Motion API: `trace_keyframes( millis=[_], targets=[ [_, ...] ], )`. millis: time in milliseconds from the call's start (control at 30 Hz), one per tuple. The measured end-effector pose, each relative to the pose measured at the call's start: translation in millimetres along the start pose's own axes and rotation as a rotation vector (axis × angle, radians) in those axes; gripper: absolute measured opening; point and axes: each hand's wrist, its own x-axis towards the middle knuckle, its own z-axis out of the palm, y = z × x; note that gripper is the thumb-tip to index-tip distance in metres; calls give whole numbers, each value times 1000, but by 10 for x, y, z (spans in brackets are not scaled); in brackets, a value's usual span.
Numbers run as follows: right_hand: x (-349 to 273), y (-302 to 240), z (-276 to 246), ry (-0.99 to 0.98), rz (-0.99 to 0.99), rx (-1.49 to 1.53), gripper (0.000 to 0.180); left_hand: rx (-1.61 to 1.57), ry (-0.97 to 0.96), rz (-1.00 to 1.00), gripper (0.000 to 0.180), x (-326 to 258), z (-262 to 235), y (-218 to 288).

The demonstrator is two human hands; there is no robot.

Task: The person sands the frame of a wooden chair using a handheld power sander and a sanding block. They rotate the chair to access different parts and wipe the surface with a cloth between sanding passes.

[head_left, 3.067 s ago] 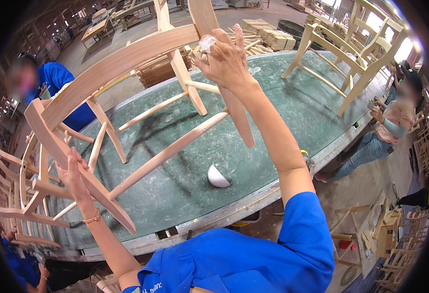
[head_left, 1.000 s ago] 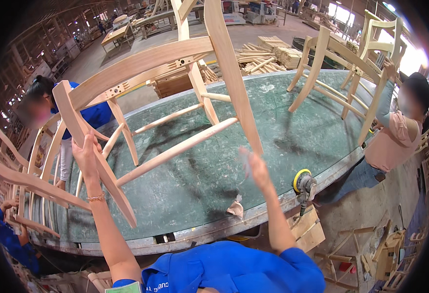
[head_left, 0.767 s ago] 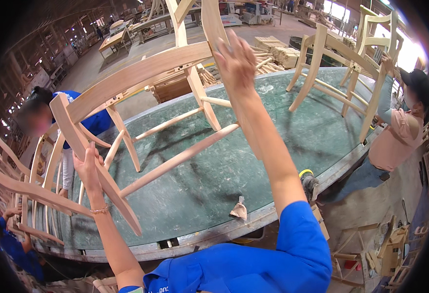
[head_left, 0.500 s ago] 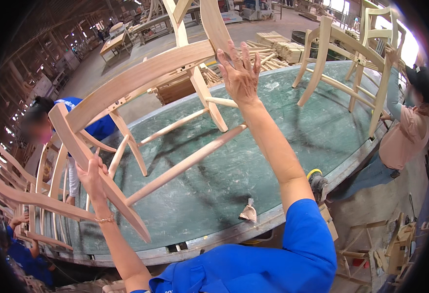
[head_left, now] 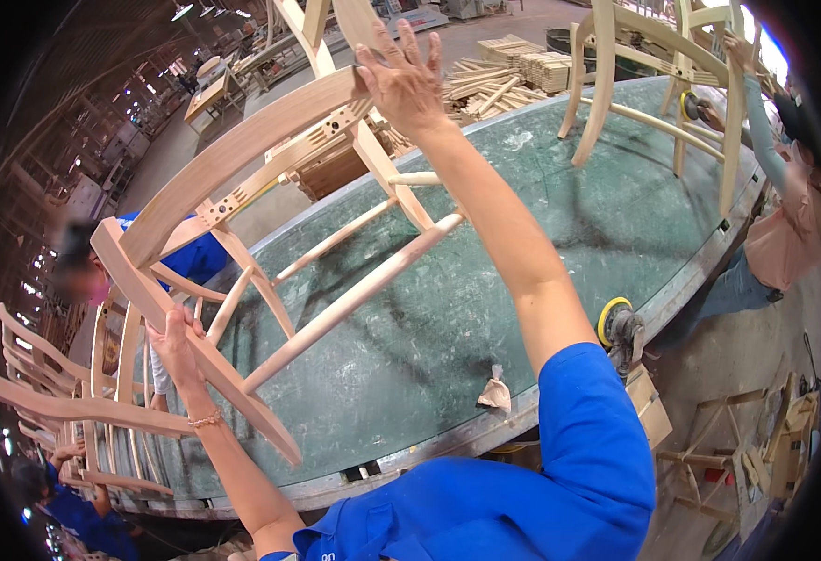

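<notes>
An unpainted wooden chair frame [head_left: 251, 154] tilts over the green-topped table [head_left: 354, 402], its curved rail and drilled blocks facing up. My left hand [head_left: 178, 346] is wrapped around the chair's near leg, thumb along the wood. At the frame's far right corner, my right hand [head_left: 408, 82] lies against the joint of the rail and the upright, fingers spread; its palm side is hidden. A round dowel stretcher [head_left: 354, 299] runs between the legs below my right forearm. On the tabletop, left of my right elbow, lies a small clear bag of tan powder [head_left: 494, 391].
A disc sander [head_left: 619, 325] rests at the table's right edge. To the right a co-worker [head_left: 784, 224] holds another chair frame [head_left: 606, 84] and a sander [head_left: 695, 107]. At left, more chairs [head_left: 46, 374] crowd a co-worker in blue [head_left: 195, 257]. Timber stacks [head_left: 522, 65] stand beyond.
The view has shifted, and the chair's upper end with my right hand sits further left and higher in the picture. My left hand keeps its hold. The right co-worker's sander has become visible.
</notes>
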Motion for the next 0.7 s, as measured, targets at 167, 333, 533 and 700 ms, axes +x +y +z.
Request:
trace_keyframes(
  millis=[167, 333, 533, 700],
  targets=[
    [-706, -62, -44, 27, 40, 144, 31, 51, 5, 40, 26, 5, -77, 75],
    [-162, -29, -43, 70, -11, 110, 29, -19, -12, 43, 26, -12, -23, 3],
    [-702, -66, -130, 34, 22, 187, 26, -5, 20, 36, 22, -11, -80, 56],
    [-158, 11, -66, -19, 3, 37, 30, 0, 1, 50, 21, -39, -33, 16]
  ],
)
